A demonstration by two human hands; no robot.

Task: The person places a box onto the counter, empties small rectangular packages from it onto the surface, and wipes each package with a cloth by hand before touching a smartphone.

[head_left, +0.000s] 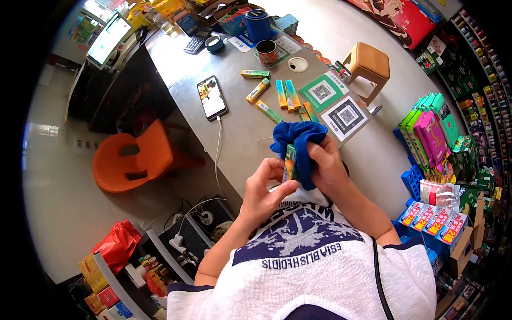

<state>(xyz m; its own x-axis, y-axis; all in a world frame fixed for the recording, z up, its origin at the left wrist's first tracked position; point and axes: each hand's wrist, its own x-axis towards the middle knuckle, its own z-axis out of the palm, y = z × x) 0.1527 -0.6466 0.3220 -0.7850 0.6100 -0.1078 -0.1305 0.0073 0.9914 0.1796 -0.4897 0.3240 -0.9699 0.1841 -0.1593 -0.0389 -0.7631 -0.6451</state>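
My left hand (268, 188) pinches a small green and yellow pack (289, 162), which looks like gum or candy, between thumb and fingers. A blue cloth (302, 140) is bunched in my right hand (328, 165) and lies against the pack's upper end and right side. Both hands are close to my chest, at the counter's near edge. Beyond them, several similar slim packs lie scattered on the grey counter (242, 141): a green one (269, 112), a yellow one (258, 90), and a pair of blue and orange ones (288, 95) among them.
A charging phone (212, 97) lies left of the packs, its white cable (217, 154) hanging off the counter. QR code cards (346, 116) lie at the right edge. An open can (266, 52) stands farther back. An orange chair (133, 156) and a stool (368, 61) flank the counter.
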